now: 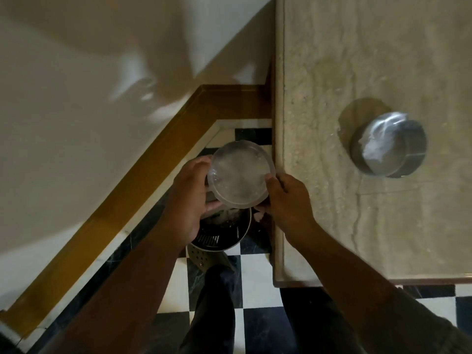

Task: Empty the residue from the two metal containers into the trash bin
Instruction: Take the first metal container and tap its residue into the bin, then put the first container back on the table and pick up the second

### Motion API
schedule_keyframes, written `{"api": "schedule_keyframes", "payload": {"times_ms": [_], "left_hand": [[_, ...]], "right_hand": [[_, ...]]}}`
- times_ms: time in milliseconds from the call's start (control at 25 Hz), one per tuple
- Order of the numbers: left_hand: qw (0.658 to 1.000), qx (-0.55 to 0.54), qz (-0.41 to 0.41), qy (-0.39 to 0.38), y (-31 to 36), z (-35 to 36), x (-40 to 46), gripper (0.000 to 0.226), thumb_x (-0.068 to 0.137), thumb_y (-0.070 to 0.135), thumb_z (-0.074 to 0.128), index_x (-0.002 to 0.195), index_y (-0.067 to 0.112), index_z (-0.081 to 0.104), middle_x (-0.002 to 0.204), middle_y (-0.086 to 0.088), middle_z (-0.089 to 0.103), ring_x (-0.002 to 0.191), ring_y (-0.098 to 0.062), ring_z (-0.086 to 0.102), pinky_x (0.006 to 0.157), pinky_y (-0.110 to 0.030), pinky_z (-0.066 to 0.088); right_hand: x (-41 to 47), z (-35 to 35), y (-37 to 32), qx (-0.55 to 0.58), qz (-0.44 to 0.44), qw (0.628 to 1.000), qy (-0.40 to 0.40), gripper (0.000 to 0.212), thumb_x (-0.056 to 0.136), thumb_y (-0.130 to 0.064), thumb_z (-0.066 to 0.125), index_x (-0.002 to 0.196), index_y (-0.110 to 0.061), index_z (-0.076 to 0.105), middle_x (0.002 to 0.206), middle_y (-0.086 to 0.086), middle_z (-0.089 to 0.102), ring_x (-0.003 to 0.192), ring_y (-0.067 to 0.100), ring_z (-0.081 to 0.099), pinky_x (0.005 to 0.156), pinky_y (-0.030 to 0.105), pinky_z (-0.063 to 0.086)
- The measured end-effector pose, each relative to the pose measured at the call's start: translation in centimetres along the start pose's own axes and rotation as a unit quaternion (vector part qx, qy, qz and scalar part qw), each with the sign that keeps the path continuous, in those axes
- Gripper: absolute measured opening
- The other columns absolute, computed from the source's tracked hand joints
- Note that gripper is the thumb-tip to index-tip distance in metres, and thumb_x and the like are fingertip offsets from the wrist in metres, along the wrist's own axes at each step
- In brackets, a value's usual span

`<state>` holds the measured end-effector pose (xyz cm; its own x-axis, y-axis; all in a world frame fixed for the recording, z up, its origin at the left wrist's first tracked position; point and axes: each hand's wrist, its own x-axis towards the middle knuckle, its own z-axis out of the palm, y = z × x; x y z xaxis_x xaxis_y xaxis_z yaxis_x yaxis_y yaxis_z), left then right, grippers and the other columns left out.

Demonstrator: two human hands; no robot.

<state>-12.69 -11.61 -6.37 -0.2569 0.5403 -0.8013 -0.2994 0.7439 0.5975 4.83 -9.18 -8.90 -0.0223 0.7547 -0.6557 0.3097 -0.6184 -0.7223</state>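
Observation:
I hold a round metal container (210, 195) above the trash bin (231, 232); most of it is hidden under its clear plastic lid (238, 175). My left hand (190, 198) wraps around the container's left side. At the lid's right rim, my right hand (287, 200) pinches the edge. The bin is dark and perforated with a metal rim, and it stands on the floor right under my hands with pale residue inside. A second metal container (389, 146), covered by a clear lid, sits on the stone counter (332, 72) to the right.
The counter's edge (279, 149) runs just right of my hands. A cream wall with a brown skirting board (143, 172) closes in on the left. My leg and a perforated clog (201, 259) stand on the black-and-white checkered floor (258, 272) beside the bin.

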Motion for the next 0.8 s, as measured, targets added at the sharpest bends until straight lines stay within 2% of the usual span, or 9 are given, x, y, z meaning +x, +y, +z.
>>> {"api": "schedule_keyframes", "payload": {"times_ms": [80, 160, 320, 440, 600, 800], "left_hand": [[1.000, 0.018, 0.005, -0.008, 1.7, 2.9, -0.3, 0.034, 0.100, 0.037, 0.047, 0.130, 0.031, 0.061, 0.128, -0.003, 0.066, 0.112, -0.023, 0.067, 0.088, -0.047, 0.060], [0.999, 0.034, 0.018, -0.023, 2.6, 5.7, -0.4, 0.036, 0.099, 0.040, 0.049, 0.132, 0.031, 0.061, 0.130, -0.007, 0.065, 0.113, -0.026, 0.066, 0.089, -0.047, 0.060], [0.992, 0.068, 0.059, -0.085, 3.6, 10.5, 0.1, 0.039, 0.098, 0.040, 0.047, 0.130, 0.026, 0.064, 0.130, -0.010, 0.067, 0.117, -0.028, 0.065, 0.097, -0.053, 0.056], [0.991, 0.081, 0.067, -0.087, 3.9, 12.6, 0.9, 0.038, 0.100, 0.037, 0.045, 0.128, 0.022, 0.065, 0.126, -0.008, 0.069, 0.113, -0.025, 0.067, 0.096, -0.048, 0.058], [0.989, 0.088, 0.074, -0.093, 4.1, 13.5, 2.0, 0.037, 0.100, 0.037, 0.044, 0.125, 0.021, 0.067, 0.122, -0.005, 0.071, 0.109, -0.023, 0.070, 0.088, -0.040, 0.059], [0.988, 0.105, 0.072, -0.082, 4.2, 13.9, 2.2, 0.038, 0.101, 0.036, 0.044, 0.126, 0.020, 0.066, 0.121, -0.005, 0.072, 0.107, -0.022, 0.071, 0.093, -0.046, 0.058]], "right_hand": [[0.3, -2.1, -0.8, 0.028, 0.017, 0.999, 0.043, 0.023, 0.104, -0.019, 0.047, 0.099, -0.007, 0.066, 0.093, 0.006, 0.069, 0.080, 0.017, 0.072, 0.060, 0.029, 0.064], [0.7, -4.2, -1.1, 0.060, 0.034, 0.994, 0.087, 0.023, 0.103, -0.018, 0.050, 0.098, -0.007, 0.069, 0.092, 0.008, 0.071, 0.076, 0.017, 0.073, 0.060, 0.032, 0.064], [1.7, -7.7, -0.6, 0.120, 0.061, 0.979, 0.151, 0.024, 0.101, -0.022, 0.053, 0.106, -0.007, 0.071, 0.098, 0.010, 0.075, 0.081, 0.019, 0.076, 0.069, 0.038, 0.066], [2.3, -8.6, 0.0, 0.146, 0.070, 0.973, 0.162, 0.027, 0.101, -0.023, 0.054, 0.118, -0.008, 0.069, 0.105, 0.008, 0.074, 0.088, 0.020, 0.076, 0.072, 0.037, 0.066], [3.1, -8.4, 0.1, 0.197, 0.077, 0.963, 0.167, 0.029, 0.100, -0.025, 0.057, 0.122, -0.009, 0.068, 0.113, 0.008, 0.072, 0.096, 0.019, 0.074, 0.072, 0.031, 0.064], [3.2, -8.8, 0.0, 0.236, 0.095, 0.952, 0.168, 0.026, 0.099, -0.022, 0.060, 0.119, -0.009, 0.070, 0.110, 0.007, 0.075, 0.093, 0.016, 0.075, 0.069, 0.026, 0.063]]}}
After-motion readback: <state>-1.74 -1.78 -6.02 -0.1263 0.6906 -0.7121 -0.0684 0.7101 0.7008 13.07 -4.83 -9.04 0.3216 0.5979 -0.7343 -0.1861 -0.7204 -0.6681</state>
